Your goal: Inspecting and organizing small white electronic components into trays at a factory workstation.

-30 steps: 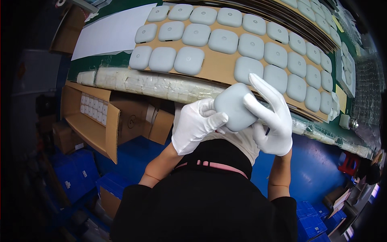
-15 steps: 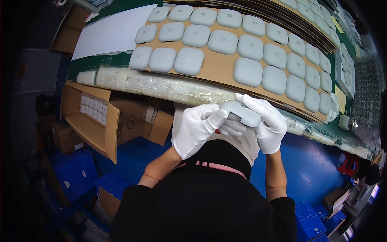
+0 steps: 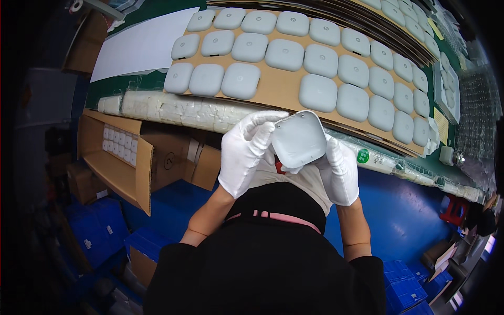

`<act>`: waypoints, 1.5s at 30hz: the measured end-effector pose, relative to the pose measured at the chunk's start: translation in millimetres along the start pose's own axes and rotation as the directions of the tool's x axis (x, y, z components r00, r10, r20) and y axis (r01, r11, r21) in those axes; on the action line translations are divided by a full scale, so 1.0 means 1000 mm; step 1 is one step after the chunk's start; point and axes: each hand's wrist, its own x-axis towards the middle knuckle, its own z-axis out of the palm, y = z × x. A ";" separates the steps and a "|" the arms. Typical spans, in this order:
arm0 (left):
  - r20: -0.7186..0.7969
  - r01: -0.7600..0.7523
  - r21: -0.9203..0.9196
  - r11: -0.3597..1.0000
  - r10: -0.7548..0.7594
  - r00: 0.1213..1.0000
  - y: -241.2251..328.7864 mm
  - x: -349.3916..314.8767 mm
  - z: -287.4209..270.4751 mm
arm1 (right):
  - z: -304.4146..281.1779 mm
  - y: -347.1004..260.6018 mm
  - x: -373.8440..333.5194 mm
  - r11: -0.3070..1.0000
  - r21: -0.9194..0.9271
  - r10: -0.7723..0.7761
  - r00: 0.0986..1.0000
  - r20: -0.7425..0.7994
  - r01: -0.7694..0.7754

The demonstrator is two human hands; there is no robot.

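Note:
Between my two white-gloved hands is a pale grey square plastic cover [image 3: 299,139] with rounded corners, its hollow inner side facing up. My left hand [image 3: 247,149] pinches the cover's left edge and upper left corner between thumb and fingers. My right hand [image 3: 338,168] holds its lower right side, with some fingers hidden beneath it. The cover is held just in front of the table's padded edge [image 3: 184,110]. Beyond it, rows of matching grey covers [image 3: 317,93] lie on a brown cardboard sheet [image 3: 275,86], with one gap in the nearest row.
White paper [image 3: 142,47] lies at the table's far left. More cardboard sheets [image 3: 383,26] bearing covers are stacked behind. An open carton [image 3: 144,173] with small white pieces stands below left. Blue boxes [image 3: 97,226] sit on the floor, and a pale tray [image 3: 446,89] is at right.
The cover has been turned over, from its outer side and notched edge to its hollow inside. Both hands have shifted slightly left and regripped it.

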 end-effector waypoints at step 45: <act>-0.078 0.108 -0.118 0.987 -0.117 0.990 -0.035 0.000 -0.035 | 0.027 -0.003 0.089 -0.573 -0.769 -0.625 0.457 0.633 0.282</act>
